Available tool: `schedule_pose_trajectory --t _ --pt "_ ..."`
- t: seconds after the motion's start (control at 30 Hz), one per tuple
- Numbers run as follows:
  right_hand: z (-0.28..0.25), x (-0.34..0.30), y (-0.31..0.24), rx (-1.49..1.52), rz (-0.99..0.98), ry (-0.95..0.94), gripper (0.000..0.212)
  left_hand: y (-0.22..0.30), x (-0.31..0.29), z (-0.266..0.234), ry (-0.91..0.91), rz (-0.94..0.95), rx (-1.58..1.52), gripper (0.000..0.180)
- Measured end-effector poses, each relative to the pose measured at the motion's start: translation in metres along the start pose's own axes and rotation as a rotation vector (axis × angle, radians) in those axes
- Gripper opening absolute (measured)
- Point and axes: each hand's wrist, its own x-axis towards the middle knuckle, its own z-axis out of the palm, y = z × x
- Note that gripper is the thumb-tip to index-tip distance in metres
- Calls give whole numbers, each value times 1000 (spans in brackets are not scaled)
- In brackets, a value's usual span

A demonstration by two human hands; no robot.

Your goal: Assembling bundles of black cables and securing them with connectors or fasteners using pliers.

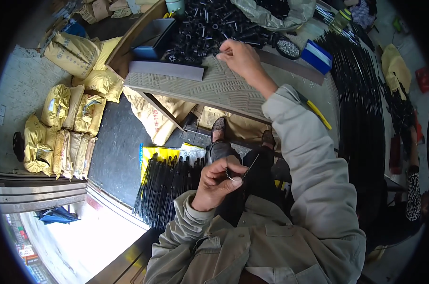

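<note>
Pinching slender metal rods [253, 163] in a narrow grip between thumb and fingers, the left hand [213, 185] is positioned before the torso, above the lap. A bundle of black rods [164, 191] lies to the left of the legs, overlapping a yellow plastic bag [150, 151]. The right hand [243, 60] is extended over the workbench [228, 92], fingers curled and fingertips drawn close together; whether they hold a part cannot be determined. A yellow-handled tool [320, 115] rests on the bench beside the right sleeve. Beyond the right hand is a heap of black tubular parts [200, 33]. To its right are a round dish [298, 52] containing small silvery pieces and a blue tray [314, 62]. Long black rods [356, 90] are arranged along the bench's right side. Yellow sacks [72, 54] are stacked at far left; a co-worker's patterned sleeve [413, 196] is visible at far right.
</note>
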Motion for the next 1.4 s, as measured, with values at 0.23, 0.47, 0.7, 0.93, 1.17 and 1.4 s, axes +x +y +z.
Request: schedule_pose_trajectory --t 0.23,0.47,0.7,0.93,1.17,1.4 --pt "11 0 -12 90 21 78 25 -5 -9 4 163 40 -91 18" --pt "-111 -137 -125 701 65 -340 22 -4 15 39 261 184 -74 23" --pt "-137 -187 -121 275 -211 -160 20 -14 14 79 196 166 -151 21" --pt "-148 -212 -123 7 -316 -9 21 -25 7 91 154 119 -157 23" --pt "-141 -228 -100 52 -357 132 18 -42 9 88 67 88 -178 26" --pt "-128 -230 -87 216 -447 247 16 -43 9 90 135 82 -121 32"
